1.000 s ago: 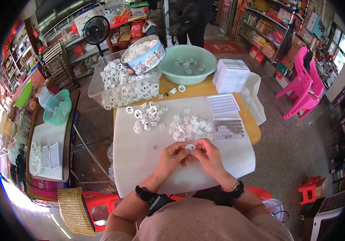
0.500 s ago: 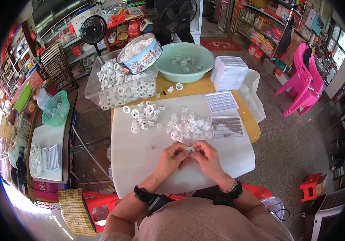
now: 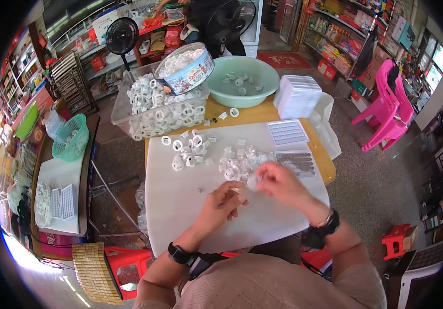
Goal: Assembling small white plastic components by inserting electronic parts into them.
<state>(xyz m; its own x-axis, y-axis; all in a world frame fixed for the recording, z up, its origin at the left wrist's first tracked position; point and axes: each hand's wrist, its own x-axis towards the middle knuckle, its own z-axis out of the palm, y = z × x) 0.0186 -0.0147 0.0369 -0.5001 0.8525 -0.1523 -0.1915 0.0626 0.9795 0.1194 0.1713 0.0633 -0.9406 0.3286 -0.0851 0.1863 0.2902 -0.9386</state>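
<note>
My left hand (image 3: 220, 205) is over the front middle of the white work surface (image 3: 180, 221), fingers bent in a pinch. A whitish bit shows near its fingertips, too small to name. Up and to the right, my right hand (image 3: 286, 188) is smeared by motion at the near edge of a pile of small white plastic pieces (image 3: 239, 160). A pale blurred shape (image 3: 254, 182) shows by its fingertips; whether it is gripped cannot be made out. Left of the pile lie white ring-shaped plastic parts (image 3: 186, 154).
Behind stand a clear bin (image 3: 129, 116) of white parts, a round tin (image 3: 193, 77) on it, a green basin (image 3: 273, 82) and stacked white trays (image 3: 297, 95). A tray with small grey discs (image 3: 296, 164) and another tray (image 3: 287, 133) lie right. A person (image 3: 224, 36) stands beyond.
My hands, together on a small white round part before, have parted. The right moved up and rightward to the pile; the left stays near its place. A person's arm now shows at the back.
</note>
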